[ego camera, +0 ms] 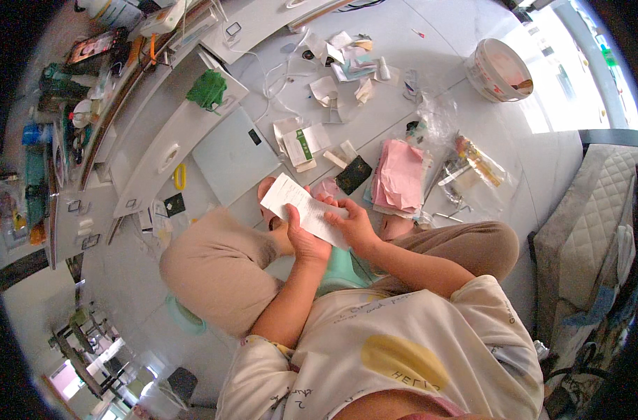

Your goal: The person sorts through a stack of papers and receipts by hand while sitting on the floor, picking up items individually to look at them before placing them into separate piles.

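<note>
A white paper slip (298,210) with faint writing is held up over my lap between both hands. My left hand (305,236) grips its lower left edge with the thumb on top. On the opposite edge, my right hand (358,223) pinches the paper, thumb on its face. Under my hands shows the mint green plastic stool (341,270) I sit on. Just past my right hand lies a stack of crumpled pink papers (400,176) on the floor. A black square packet (354,175) rests left of that stack.
An open drawer (161,152) juts from the cabinet at left, a green mesh bundle (207,90) on its corner. A pale flat scale (236,155) lies below. Scattered papers (355,63), a white bucket (499,71) and plastic bags (476,168) occupy the floor. A grey quilted seat (586,210) stands right.
</note>
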A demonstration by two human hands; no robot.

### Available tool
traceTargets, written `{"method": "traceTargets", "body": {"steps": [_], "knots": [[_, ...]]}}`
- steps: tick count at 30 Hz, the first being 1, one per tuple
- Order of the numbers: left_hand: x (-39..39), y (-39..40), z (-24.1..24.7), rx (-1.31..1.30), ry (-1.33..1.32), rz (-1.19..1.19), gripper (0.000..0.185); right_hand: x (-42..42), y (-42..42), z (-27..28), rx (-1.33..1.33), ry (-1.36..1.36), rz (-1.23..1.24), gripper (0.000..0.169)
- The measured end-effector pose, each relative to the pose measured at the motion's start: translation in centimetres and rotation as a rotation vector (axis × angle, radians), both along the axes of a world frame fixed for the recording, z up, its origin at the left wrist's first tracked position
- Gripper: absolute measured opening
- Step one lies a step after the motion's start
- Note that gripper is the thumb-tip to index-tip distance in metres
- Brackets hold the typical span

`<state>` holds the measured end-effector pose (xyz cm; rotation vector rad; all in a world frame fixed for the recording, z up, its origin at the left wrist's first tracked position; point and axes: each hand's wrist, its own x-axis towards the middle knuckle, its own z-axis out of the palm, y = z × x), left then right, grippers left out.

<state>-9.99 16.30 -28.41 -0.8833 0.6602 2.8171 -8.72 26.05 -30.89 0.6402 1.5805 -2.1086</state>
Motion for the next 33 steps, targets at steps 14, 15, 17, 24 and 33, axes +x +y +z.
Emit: {"method": "traceTargets", "body": {"steps": [14, 15, 17, 24, 33], "knots": [[-1.3, -2.0, -0.2, 0.013, -0.025, 0.07, 0.04, -0.9, 0.9, 1.5, 0.294, 0.054, 0.342, 0.026], [-1.4, -2.1, 0.3, 0.009, 0.031, 0.076, 0.039, -1.2, 1.0, 1.8, 0.269, 0.069, 0.348, 0.027], [-1.9, -2.4, 1.1, -0.019, 0.027, 0.067, 0.038, -1.7, 1.3, 2.5, 0.172, 0.067, 0.368, 0.026], [-5.1, -5.6, 11.0, -0.161, -0.127, 0.004, 0.035, -5.4, 3.8, -0.4, -0.066, 0.075, 0.165, 0.026], [-11.9, -7.0, 20.0, -0.392, 0.027, -0.219, 0.043, -18.6, 8.2, -8.3, 0.814, 0.296, 0.324, 0.023]]}}
